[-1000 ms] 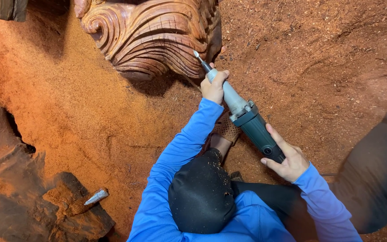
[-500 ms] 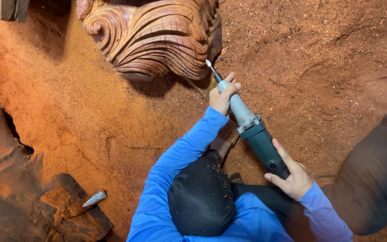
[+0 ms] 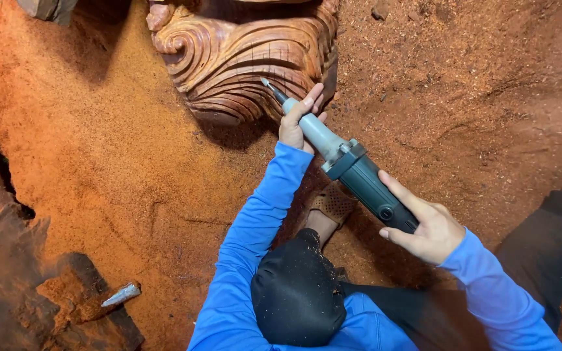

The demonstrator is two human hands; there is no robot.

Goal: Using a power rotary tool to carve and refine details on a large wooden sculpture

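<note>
Tool: we are holding a die grinder [image 3: 352, 166] slanted up to the left, its pointed bit touching the carved wooden block [image 3: 242, 55].
Left hand: our left hand [image 3: 299, 120] is wrapping its fingers around the pale front neck of the grinder, just beside the carving's swirls.
Right hand: our right hand [image 3: 427, 227] is gripping the dark green rear body, fingers partly extended along it.
Ground: red sawdust [image 3: 112, 162] is covering the floor; a metal chisel [image 3: 121, 294] is lying on a dusty wood piece [image 3: 79, 305], well apart.
</note>
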